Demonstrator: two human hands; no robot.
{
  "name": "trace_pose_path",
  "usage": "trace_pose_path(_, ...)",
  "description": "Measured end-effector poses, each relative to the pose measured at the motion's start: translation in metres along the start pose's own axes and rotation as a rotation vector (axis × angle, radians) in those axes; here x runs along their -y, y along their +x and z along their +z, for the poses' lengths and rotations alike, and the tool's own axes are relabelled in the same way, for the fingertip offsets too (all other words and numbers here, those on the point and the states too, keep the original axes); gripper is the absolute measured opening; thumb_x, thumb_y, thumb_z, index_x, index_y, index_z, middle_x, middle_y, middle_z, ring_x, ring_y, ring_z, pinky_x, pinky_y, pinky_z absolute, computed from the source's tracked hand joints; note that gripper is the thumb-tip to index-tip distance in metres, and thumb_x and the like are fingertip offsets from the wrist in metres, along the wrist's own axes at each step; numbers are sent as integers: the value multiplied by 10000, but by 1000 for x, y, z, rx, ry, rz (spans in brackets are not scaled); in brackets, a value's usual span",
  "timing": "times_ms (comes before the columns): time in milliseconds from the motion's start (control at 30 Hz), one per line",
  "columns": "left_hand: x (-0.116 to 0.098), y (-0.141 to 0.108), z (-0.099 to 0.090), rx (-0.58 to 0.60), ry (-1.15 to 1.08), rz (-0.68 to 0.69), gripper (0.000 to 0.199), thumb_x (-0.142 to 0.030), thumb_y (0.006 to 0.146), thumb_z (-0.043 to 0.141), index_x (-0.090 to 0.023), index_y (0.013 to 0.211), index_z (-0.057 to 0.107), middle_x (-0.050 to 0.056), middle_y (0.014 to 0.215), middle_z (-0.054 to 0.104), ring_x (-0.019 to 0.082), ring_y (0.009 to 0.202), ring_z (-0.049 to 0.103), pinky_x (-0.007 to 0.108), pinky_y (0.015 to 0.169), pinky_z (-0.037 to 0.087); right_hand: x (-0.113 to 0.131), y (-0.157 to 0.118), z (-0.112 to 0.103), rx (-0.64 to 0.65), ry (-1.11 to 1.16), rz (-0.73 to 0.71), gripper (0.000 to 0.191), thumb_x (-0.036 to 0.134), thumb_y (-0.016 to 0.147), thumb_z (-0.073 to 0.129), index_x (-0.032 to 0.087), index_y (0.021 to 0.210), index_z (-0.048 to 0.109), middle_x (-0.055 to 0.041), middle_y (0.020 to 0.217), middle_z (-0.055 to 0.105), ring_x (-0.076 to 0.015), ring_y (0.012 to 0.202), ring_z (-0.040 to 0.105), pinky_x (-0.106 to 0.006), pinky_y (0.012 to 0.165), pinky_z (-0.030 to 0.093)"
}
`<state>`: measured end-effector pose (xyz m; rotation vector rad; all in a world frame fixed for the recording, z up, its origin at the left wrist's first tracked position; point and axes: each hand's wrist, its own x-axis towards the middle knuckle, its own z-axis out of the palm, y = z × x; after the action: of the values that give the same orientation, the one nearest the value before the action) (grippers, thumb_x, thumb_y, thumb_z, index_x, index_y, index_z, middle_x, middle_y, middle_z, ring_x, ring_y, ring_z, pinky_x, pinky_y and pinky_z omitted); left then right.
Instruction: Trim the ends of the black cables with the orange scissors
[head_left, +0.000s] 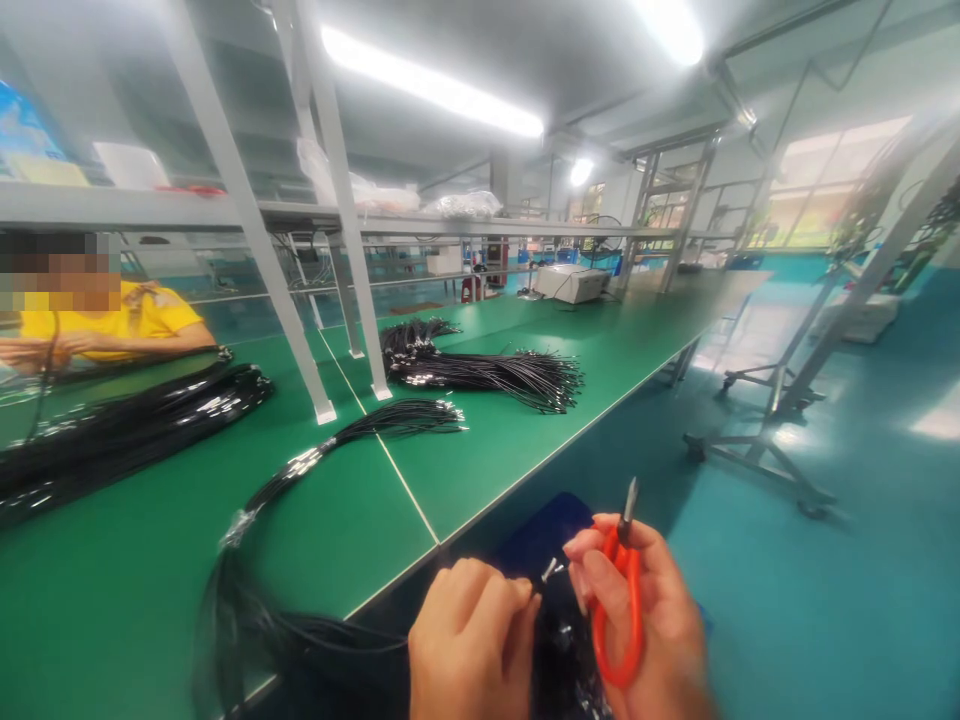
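Note:
Red-handled scissors (637,610) are in my right hand (660,610), their blades pointing up and closed together. My left hand (469,635) has its fingers pinched on a black cable (541,582) with light-coloured tips, just left of the scissors. More dark cables with shiny bits hang below, between both hands. From the green table (360,520) a long cable bundle (259,500), bound with clear wrap, runs over the edge toward my left hand.
Bundles of black cables (487,375) lie behind a grey post (349,200). A large cable bundle (142,420) lies at the left, before a person in yellow (150,320). A wheeled frame (780,460) stands right. A white box (571,284) sits farther back.

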<state>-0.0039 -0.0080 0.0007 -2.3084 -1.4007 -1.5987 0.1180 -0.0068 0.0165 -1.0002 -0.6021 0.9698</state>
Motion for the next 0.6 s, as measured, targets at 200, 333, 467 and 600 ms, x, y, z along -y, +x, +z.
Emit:
trace_pose_path(200,-1,7,4,-75,104,154,179,-55,831,553,-200,727,558,-10,621,561,132,541,466,277,548,323,10,5,-11,113,-146,-138,325,471,693,708,248,900,595,-1,769,639,-180,717,572,-285,654,447)
trace_pose_path(333,-2,12,4,-101,104,134,184,-50,833,551,-199,725,557,-13,617,552,134,554,468,277,557,335,26,6,-20,47,-491,-374,302,457,704,666,259,920,591,-33,882,658,-244,874,609,-372,808,462)
trace_pose_path(467,-5,18,15,-142,57,40,132,-74,835,569,-194,785,592,14,686,594,141,626,537,261,600,415,37,23,-36,-235,-710,-711,200,349,697,670,238,851,606,-83,894,689,-289,945,639,-430,868,481)
trace_pose_path(600,-1,25,44,289,246,-55,109,-122,769,642,-201,695,653,58,727,669,201,671,623,306,601,466,18,56,-51,17,-849,-377,292,503,629,627,238,749,606,-74,652,720,-289,581,691,-390,523,555)
